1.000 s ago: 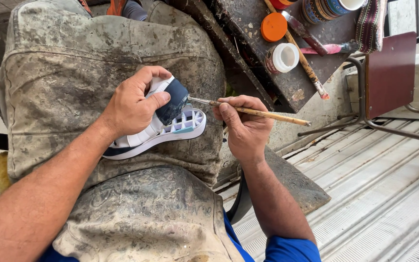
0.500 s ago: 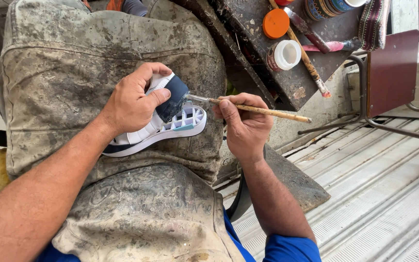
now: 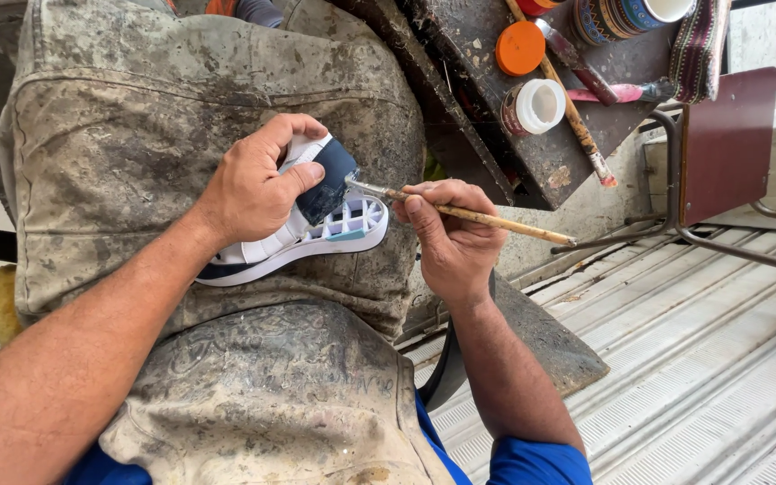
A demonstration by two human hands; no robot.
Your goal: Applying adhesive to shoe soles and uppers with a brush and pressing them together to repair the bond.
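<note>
- The left hand (image 3: 249, 184) is clamping a white-soled shoe (image 3: 303, 238) against the stained apron (image 3: 181, 117) covering the lap; its grip is closed around the dark heel, thumb pressing on top.
- Compared with a second ago, the shoe is sitting at nearly the same angle, and the hand is wrapping it the same way.
- The right hand (image 3: 449, 238) is pinching a thin wooden brush (image 3: 460, 214), grip closed on the shaft, and the tip is touching the dark heel patch.
- The tip has crept slightly closer to the heel, which suggests that careful work along that edge is continuing.
- Further right, an orange lid (image 3: 520, 48) and an open white jar (image 3: 534, 106) are standing on the dark table (image 3: 487, 135), well apart from both hands.
</note>
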